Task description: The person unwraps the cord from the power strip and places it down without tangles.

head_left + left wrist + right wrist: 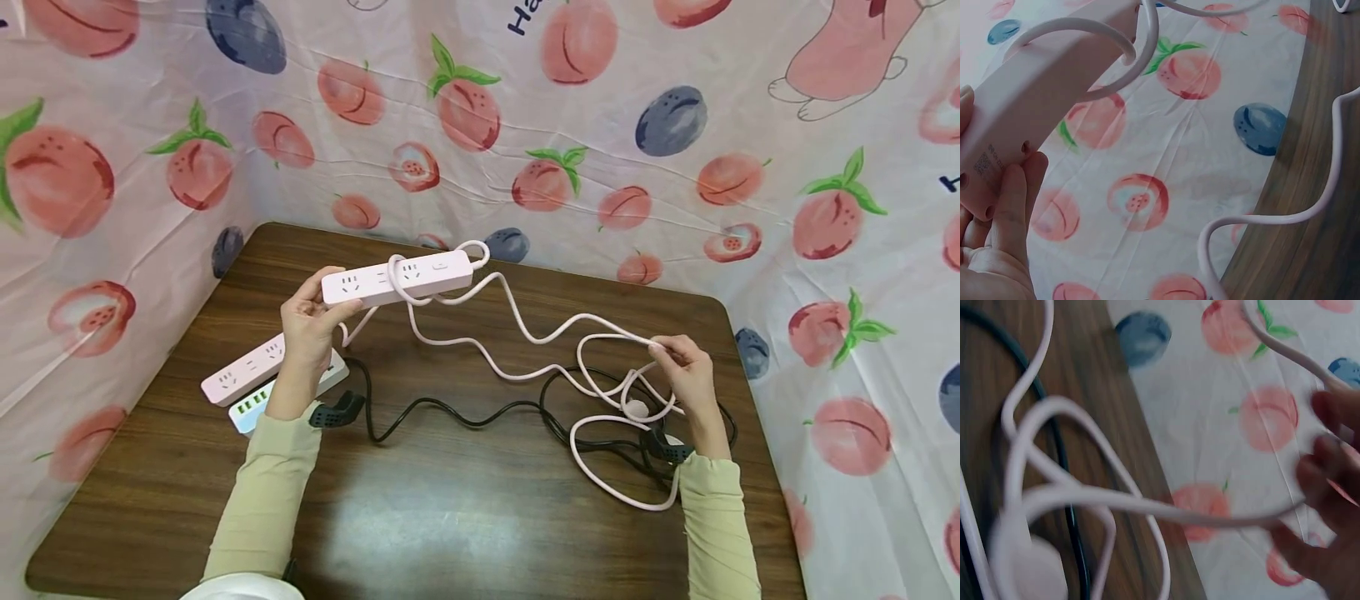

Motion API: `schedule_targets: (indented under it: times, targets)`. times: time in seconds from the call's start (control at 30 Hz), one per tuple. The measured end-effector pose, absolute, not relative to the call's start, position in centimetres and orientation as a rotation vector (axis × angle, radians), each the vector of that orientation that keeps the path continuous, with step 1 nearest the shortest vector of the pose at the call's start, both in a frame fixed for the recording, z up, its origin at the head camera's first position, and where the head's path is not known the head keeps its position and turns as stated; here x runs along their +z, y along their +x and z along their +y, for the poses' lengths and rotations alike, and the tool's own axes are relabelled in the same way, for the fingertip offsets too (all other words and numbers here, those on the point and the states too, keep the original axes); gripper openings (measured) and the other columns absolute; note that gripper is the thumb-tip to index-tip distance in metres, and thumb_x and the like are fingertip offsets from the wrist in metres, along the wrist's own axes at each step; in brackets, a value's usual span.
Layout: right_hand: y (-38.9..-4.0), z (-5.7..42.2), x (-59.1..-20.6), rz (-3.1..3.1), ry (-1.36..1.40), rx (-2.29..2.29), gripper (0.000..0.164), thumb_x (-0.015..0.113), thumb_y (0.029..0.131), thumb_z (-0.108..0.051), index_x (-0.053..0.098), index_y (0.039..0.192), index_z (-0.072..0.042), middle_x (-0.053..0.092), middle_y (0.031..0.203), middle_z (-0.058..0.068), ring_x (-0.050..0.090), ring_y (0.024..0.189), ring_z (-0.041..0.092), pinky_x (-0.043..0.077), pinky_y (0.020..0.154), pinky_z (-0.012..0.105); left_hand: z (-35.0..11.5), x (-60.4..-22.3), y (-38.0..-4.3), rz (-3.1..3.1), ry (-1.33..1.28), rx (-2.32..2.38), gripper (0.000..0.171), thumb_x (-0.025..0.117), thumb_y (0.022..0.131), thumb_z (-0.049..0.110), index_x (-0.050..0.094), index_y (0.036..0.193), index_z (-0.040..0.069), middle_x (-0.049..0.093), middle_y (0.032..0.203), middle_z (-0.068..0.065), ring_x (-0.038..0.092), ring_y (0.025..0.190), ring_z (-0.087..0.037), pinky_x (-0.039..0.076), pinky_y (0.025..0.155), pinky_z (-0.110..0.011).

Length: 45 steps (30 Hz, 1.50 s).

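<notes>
My left hand (pixel 306 329) grips one end of a pink power strip (pixel 367 286), raised above the table with its sockets up. The strip's underside (pixel 1035 87) shows in the left wrist view, with fingers against its lower end. Its pink cord (pixel 587 317) is looped around the strip's middle, then runs loosely to the right. Over the table's right side, my right hand (pixel 686 371) pinches a stretch of this cord between thumb and fingers. In the right wrist view, the held cord (pixel 1210 520) reaches the fingertips from a loop; some of that view is blurred.
A second pink power strip (pixel 240 371) and a white strip with green USB ports (pixel 251 408) lie at the left, partly behind my left arm. A black cord (pixel 427 400) crosses the wooden table (pixel 450 517) into tangled loops at right, near a round pink plug (pixel 636 409). Fruit-printed cloth (pixel 525 125) borders the table.
</notes>
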State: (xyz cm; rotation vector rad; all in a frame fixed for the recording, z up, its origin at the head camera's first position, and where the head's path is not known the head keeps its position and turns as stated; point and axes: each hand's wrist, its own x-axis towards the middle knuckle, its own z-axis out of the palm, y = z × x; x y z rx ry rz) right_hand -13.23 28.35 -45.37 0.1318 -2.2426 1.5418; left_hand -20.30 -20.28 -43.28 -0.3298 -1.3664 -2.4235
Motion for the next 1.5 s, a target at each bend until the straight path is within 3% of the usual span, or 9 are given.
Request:
schedule_targets:
  times: [0.17,0.27,0.5,0.6,0.73,0.83,1.03,1.27,1.5]
  targets:
    - [-13.0,28.4,-45.4,-2.682,0.276,1.308,0.009,0.068,0.085,-0.005,0.071,0.090,0.002,0.063,0.086,0.000,0.055,0.080,0.002,0.044,0.068,0.014,-20.6,-43.0,-20.3,-1.330,-0.287,-2.427,0.044,0.058,0.069,-0.032,0.063,0.107,-0.010,0.066,0.088,-0.008,0.061,0.080,-0.013,0.052,0.066,-0.019]
    - [-13.4,27.6,-45.3,-2.856,0.377,1.119,0.007,0.072,0.081,-0.003,0.072,0.086,0.001,0.064,0.081,0.006,0.055,0.074,0.007,0.045,0.065,0.020,-20.7,-42.8,-20.3,-1.298,-0.280,-2.433,0.044,0.058,0.069,-0.032,0.064,0.106,-0.009,0.066,0.088,-0.008,0.062,0.081,-0.014,0.053,0.067,-0.019]
    - [-13.9,23.8,-45.2,-3.179,0.466,0.593,0.005,0.074,0.077,-0.011,0.076,0.080,-0.007,0.067,0.076,0.003,0.060,0.069,0.021,0.047,0.060,0.035,-20.9,-42.6,-20.3,-1.275,-0.251,-2.433,0.043,0.060,0.068,-0.031,0.061,0.107,-0.013,0.066,0.088,-0.009,0.062,0.081,-0.015,0.053,0.068,-0.020]
    - [-13.9,22.0,-45.9,-3.213,0.490,0.409,0.005,0.076,0.074,-0.014,0.076,0.077,-0.010,0.070,0.077,0.002,0.064,0.076,0.027,0.050,0.070,0.042,-20.9,-42.7,-20.2,-1.291,-0.245,-2.435,0.043,0.059,0.069,-0.031,0.063,0.106,-0.011,0.067,0.087,-0.008,0.062,0.080,-0.014,0.053,0.067,-0.020]
    - [-14.0,20.5,-47.0,-3.168,0.560,0.315,0.005,0.077,0.072,-0.014,0.076,0.075,-0.011,0.070,0.074,0.001,0.064,0.078,0.028,0.043,0.088,0.053,-20.8,-42.7,-20.2,-1.334,-0.249,-2.427,0.044,0.059,0.069,-0.031,0.061,0.108,-0.011,0.066,0.088,-0.008,0.062,0.080,-0.014,0.053,0.067,-0.020]
    - [-14.1,20.2,-47.6,-3.133,0.613,0.330,0.006,0.078,0.071,-0.013,0.076,0.075,-0.010,0.070,0.074,0.000,0.063,0.078,0.028,0.040,0.091,0.055,-20.7,-42.7,-20.2,-1.344,-0.257,-2.421,0.044,0.059,0.069,-0.031,0.059,0.110,-0.013,0.066,0.089,-0.008,0.062,0.081,-0.014,0.053,0.067,-0.020]
    - [-14.5,20.0,-46.9,-3.164,0.752,0.585,0.024,0.077,0.075,-0.016,0.073,0.094,-0.001,0.067,0.088,0.009,0.060,0.081,0.028,0.048,0.072,0.040,-20.6,-42.6,-20.3,-1.339,-0.273,-2.427,0.044,0.058,0.069,-0.032,0.061,0.108,-0.012,0.066,0.088,-0.008,0.062,0.080,-0.014,0.053,0.066,-0.019]
    - [-16.1,16.5,-44.5,-2.846,0.885,1.121,0.043,0.069,0.084,-0.008,0.056,0.124,0.005,0.059,0.119,0.020,0.054,0.110,0.033,0.044,0.090,0.047,-20.1,-42.3,-20.2,-1.291,-0.314,-2.461,0.043,0.062,0.068,-0.030,0.059,0.108,-0.015,0.066,0.088,-0.009,0.062,0.079,-0.014,0.053,0.067,-0.020]
    - [-18.6,10.9,-44.0,-2.657,1.021,1.228,0.048,0.056,0.094,-0.006,0.041,0.138,0.003,0.042,0.141,0.018,0.033,0.133,0.030,0.027,0.109,0.039,-19.1,-42.4,-19.8,-1.293,-0.355,-2.514,0.043,0.064,0.068,-0.028,0.062,0.108,-0.010,0.066,0.089,-0.008,0.061,0.081,-0.014,0.052,0.067,-0.020]
